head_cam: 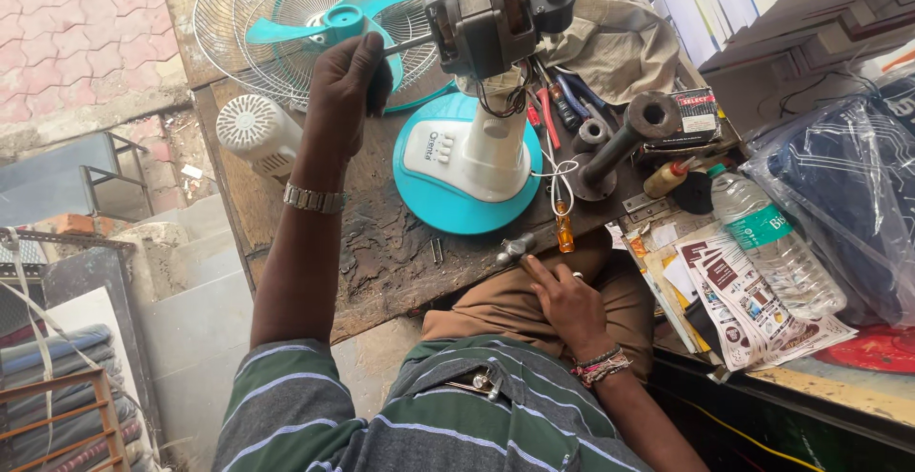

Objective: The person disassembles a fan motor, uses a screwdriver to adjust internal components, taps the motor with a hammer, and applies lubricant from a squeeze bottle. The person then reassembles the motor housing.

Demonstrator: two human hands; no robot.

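A table fan stands on the worn wooden bench (381,253), with a round blue base (448,200), a white stem and a bare grey motor (491,10) on top. My left hand (348,81) is closed around the motor's metal shaft (405,46), just left of the motor. Behind that hand lie the blue fan blade (348,19) and a wire guard (286,14). My right hand (562,300) rests on my thigh at the bench's front edge, fingers loosely spread, holding nothing. A small metal part (515,246) lies just above it.
A white motor cover (253,129) sits at the bench's left edge. Screwdrivers and pliers (558,100), a dark metal pipe stand (624,138), a small bottle (667,178), a plastic water bottle (777,248), leaflets (743,305) and a bagged dark cloth (848,195) crowd the right side.
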